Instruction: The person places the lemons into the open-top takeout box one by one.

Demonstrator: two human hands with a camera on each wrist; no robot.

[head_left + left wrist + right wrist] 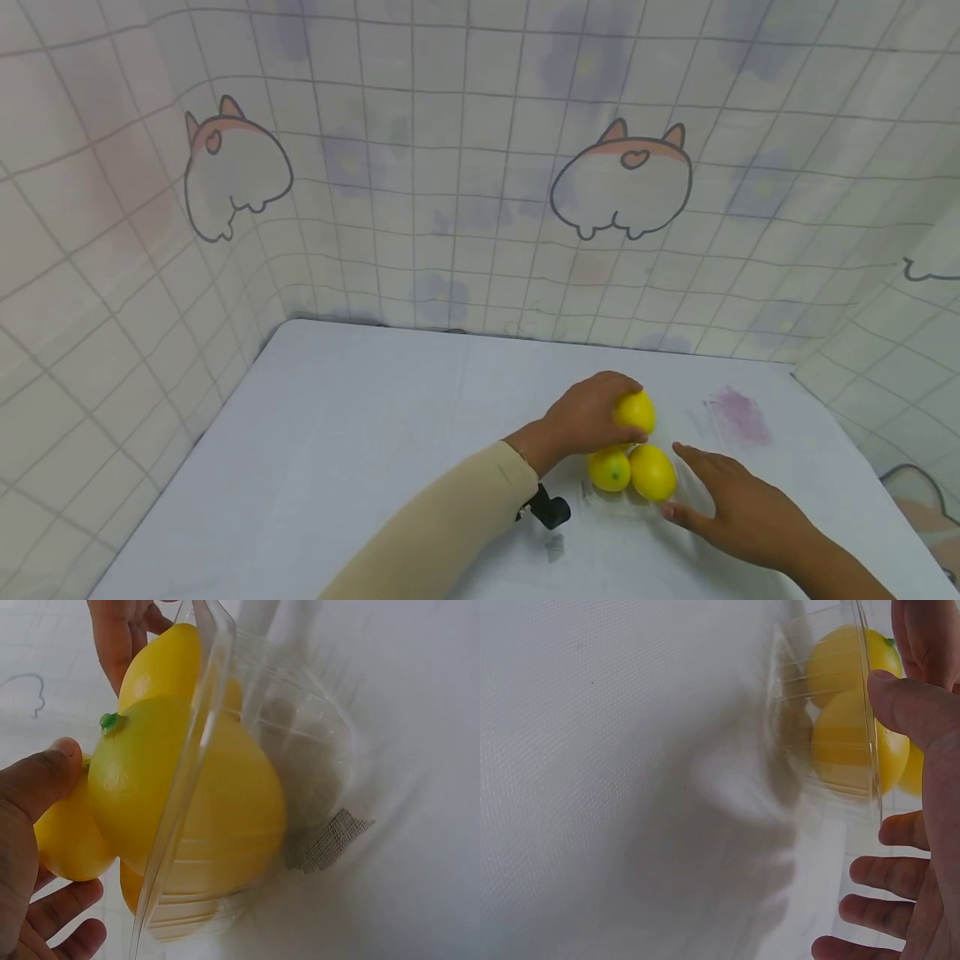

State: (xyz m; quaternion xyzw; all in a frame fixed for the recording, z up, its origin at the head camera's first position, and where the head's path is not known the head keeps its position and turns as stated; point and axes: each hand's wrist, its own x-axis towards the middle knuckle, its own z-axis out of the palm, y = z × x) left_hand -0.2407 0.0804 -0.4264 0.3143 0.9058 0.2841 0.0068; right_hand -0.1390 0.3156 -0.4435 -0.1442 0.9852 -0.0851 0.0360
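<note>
Yellow lemons, one with a green stem tip [114,722], sit in a clear plastic container [330,724]. My left hand [592,414] reaches in from the left and holds a lemon [637,412] between thumb and fingers, at the container's far side. Nearer to me, two more lemons lie side by side, a left one [609,471] and a right one [653,473]. My right hand [750,510] hovers at the container's right side, fingers spread and holding nothing. In the right wrist view its thumb [911,709] overlaps the container's rim [871,742].
The container stands on a white table [360,433], toward its right side. Behind the lemons to the right is a pinkish stain [738,415]. A patterned curtain [450,183] encloses the back and sides. A black strap piece [550,508] hangs at my left wrist.
</note>
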